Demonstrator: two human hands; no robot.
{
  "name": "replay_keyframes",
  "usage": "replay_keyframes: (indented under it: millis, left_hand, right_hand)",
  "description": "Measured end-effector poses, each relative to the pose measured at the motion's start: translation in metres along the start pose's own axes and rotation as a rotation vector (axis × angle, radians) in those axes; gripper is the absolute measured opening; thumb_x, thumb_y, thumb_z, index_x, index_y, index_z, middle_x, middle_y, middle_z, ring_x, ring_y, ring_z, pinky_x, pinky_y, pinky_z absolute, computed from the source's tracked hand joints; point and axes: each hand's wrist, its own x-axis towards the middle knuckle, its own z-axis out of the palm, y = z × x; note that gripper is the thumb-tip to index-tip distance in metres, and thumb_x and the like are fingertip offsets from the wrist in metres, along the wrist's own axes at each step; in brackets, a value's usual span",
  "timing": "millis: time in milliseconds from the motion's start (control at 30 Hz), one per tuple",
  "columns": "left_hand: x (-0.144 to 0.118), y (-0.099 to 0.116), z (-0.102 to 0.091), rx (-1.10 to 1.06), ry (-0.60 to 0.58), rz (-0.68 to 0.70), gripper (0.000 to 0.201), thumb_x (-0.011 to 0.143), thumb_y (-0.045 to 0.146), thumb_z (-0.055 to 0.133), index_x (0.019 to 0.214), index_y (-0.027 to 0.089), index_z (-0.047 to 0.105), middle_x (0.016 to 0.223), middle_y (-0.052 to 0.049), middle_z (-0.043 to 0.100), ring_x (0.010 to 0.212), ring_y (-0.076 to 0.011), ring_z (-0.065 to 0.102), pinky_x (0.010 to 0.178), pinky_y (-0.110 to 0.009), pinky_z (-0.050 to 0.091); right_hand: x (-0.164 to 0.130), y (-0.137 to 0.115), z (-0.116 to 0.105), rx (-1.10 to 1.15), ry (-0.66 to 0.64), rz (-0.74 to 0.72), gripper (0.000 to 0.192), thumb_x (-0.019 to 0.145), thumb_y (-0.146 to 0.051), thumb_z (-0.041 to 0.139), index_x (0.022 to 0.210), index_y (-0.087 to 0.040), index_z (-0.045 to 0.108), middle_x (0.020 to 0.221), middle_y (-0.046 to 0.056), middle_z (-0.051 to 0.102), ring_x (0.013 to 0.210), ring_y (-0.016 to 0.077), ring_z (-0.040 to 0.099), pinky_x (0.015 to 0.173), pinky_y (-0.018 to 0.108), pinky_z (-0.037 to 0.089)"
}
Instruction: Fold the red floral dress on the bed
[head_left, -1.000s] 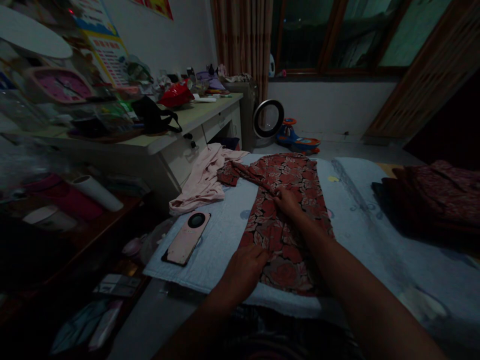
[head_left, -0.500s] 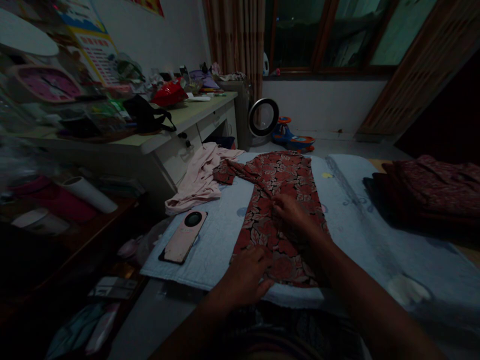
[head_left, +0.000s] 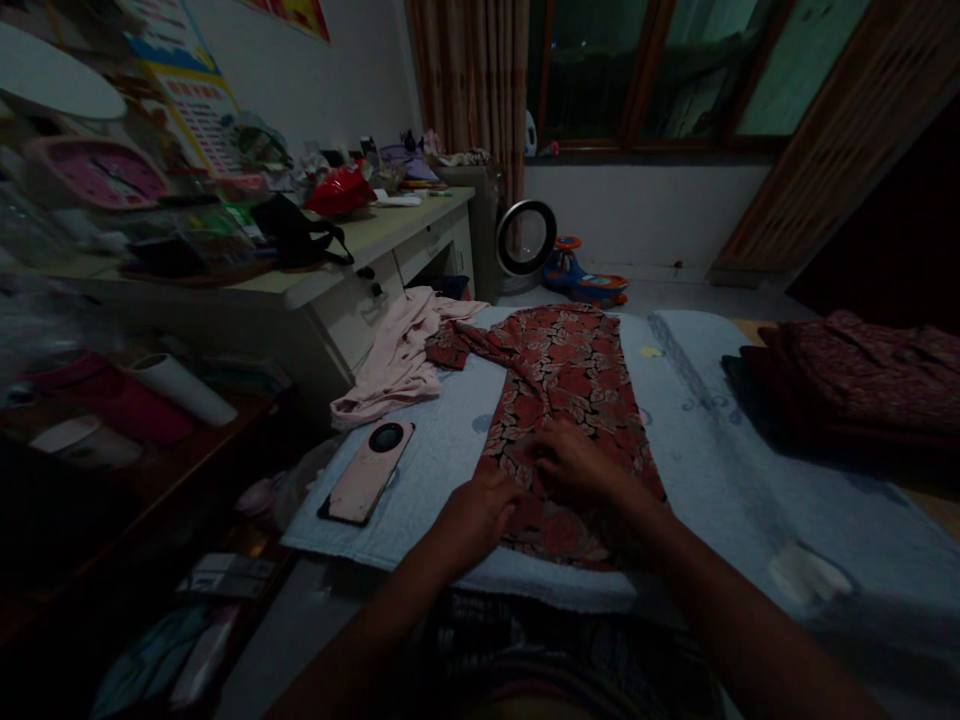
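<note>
Dim bedroom, pale blue blanket [head_left: 450, 470] on bed, red floral garment [head_left: 562, 390] lay flat at centre, left hand [head_left: 472, 520] and right hand [head_left: 577, 465] rested open-fingered on its near hem, pink phone [head_left: 367, 472] at nine o'clock

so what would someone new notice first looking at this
Most likely the red flowered garment spread flat on the pale blue bed cover in the middle, with the left hand and right hand both resting on its near end. Next, the pink phone lying face down to its left, and a crumpled pink cloth at the bed's far left edge by the cluttered desk.
</note>
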Motion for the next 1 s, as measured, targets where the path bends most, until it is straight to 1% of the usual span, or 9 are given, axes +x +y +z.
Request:
replay_keyframes:
  millis: [100, 167, 333, 467, 533, 600, 700, 867, 1000]
  left_hand:
    - [-0.002, -0.007, 0.0, 0.015, -0.054, -0.031, 0.042, 0.089, 0.011, 0.054, 0.126, 0.029, 0.064, 0.122, -0.005, 0.063, 0.109, -0.02, 0.06, 0.093, -0.03, 0.049]
    - [-0.004, -0.01, -0.001, 0.026, -0.08, -0.031, 0.041, 0.089, 0.012, 0.054, 0.126, 0.029, 0.063, 0.12, -0.004, 0.064, 0.108, -0.0199, 0.061, 0.092, -0.029, 0.049]
    - [-0.007, -0.009, -0.007, 0.03, -0.123, -0.022, 0.031, 0.089, 0.012, 0.051, 0.112, 0.025, 0.067, 0.108, -0.003, 0.07, 0.101, -0.0192, 0.064, 0.087, -0.027, 0.048]
    - [-0.003, -0.001, -0.007, -0.023, -0.085, 0.041, 0.026, 0.089, 0.011, 0.051, 0.104, 0.024, 0.067, 0.108, -0.002, 0.068, 0.101, -0.018, 0.062, 0.089, -0.027, 0.047]
    - [0.0, 0.003, -0.003, -0.039, -0.078, 0.075, 0.025, 0.089, 0.011, 0.051, 0.105, 0.024, 0.067, 0.109, -0.002, 0.067, 0.105, -0.0182, 0.061, 0.092, -0.028, 0.046]
    - [0.004, 0.006, 0.001, -0.024, -0.087, 0.093, 0.023, 0.088, 0.011, 0.053, 0.103, 0.023, 0.066, 0.109, -0.003, 0.066, 0.106, -0.0191, 0.06, 0.093, -0.029, 0.046]
    - [0.008, 0.007, 0.006, 0.008, -0.109, 0.096, 0.02, 0.086, 0.011, 0.055, 0.1, 0.022, 0.065, 0.109, -0.005, 0.065, 0.106, -0.0206, 0.06, 0.093, -0.031, 0.047]
    - [0.01, 0.008, 0.008, 0.015, -0.112, 0.084, 0.021, 0.086, 0.011, 0.054, 0.1, 0.022, 0.065, 0.108, -0.005, 0.065, 0.102, -0.0201, 0.061, 0.09, -0.031, 0.047]
    - [0.01, 0.009, 0.009, 0.039, -0.098, 0.061, 0.019, 0.087, 0.014, 0.054, 0.1, 0.022, 0.065, 0.108, -0.005, 0.064, 0.1, -0.0205, 0.061, 0.087, -0.031, 0.047]
  right_hand:
    - [-0.001, -0.001, -0.001, -0.06, -0.024, -0.009, 0.021, 0.084, -0.014, 0.061, 0.101, -0.019, 0.073, 0.103, 0.009, 0.066, 0.095, 0.0218, 0.057, 0.086, 0.032, 0.04]
    - [-0.004, -0.001, -0.001, -0.072, -0.052, -0.022, 0.022, 0.082, -0.014, 0.062, 0.101, -0.02, 0.072, 0.104, 0.008, 0.065, 0.096, 0.0217, 0.056, 0.086, 0.032, 0.04]
    - [-0.015, -0.004, -0.01, -0.049, -0.066, -0.035, 0.019, 0.083, -0.018, 0.065, 0.1, -0.022, 0.072, 0.105, 0.007, 0.063, 0.099, 0.0225, 0.054, 0.09, 0.035, 0.039]
    - [-0.031, -0.016, -0.013, 0.055, -0.042, -0.089, 0.019, 0.086, -0.016, 0.062, 0.102, -0.022, 0.07, 0.108, 0.006, 0.063, 0.104, 0.0223, 0.054, 0.096, 0.036, 0.039]
    - [-0.041, -0.021, -0.012, 0.126, 0.028, -0.039, 0.019, 0.088, -0.013, 0.058, 0.101, -0.021, 0.069, 0.107, 0.006, 0.064, 0.105, 0.0213, 0.055, 0.095, 0.034, 0.041]
    - [-0.051, -0.023, -0.008, 0.151, 0.143, 0.079, 0.019, 0.088, -0.01, 0.056, 0.1, -0.021, 0.067, 0.105, 0.006, 0.063, 0.103, 0.0207, 0.055, 0.092, 0.032, 0.043]
    - [-0.064, -0.019, 0.002, 0.069, 0.254, 0.244, 0.018, 0.087, -0.011, 0.058, 0.099, -0.021, 0.066, 0.106, 0.008, 0.062, 0.101, 0.0228, 0.054, 0.091, 0.035, 0.043]
    - [-0.075, -0.008, 0.018, 0.022, 0.228, 0.26, 0.026, 0.085, -0.011, 0.06, 0.108, -0.022, 0.065, 0.11, 0.008, 0.062, 0.104, 0.0242, 0.054, 0.094, 0.037, 0.043]
    - [-0.075, -0.005, 0.018, 0.015, 0.27, 0.271, 0.024, 0.084, -0.013, 0.061, 0.106, -0.022, 0.065, 0.112, 0.009, 0.062, 0.106, 0.0253, 0.054, 0.095, 0.038, 0.042]
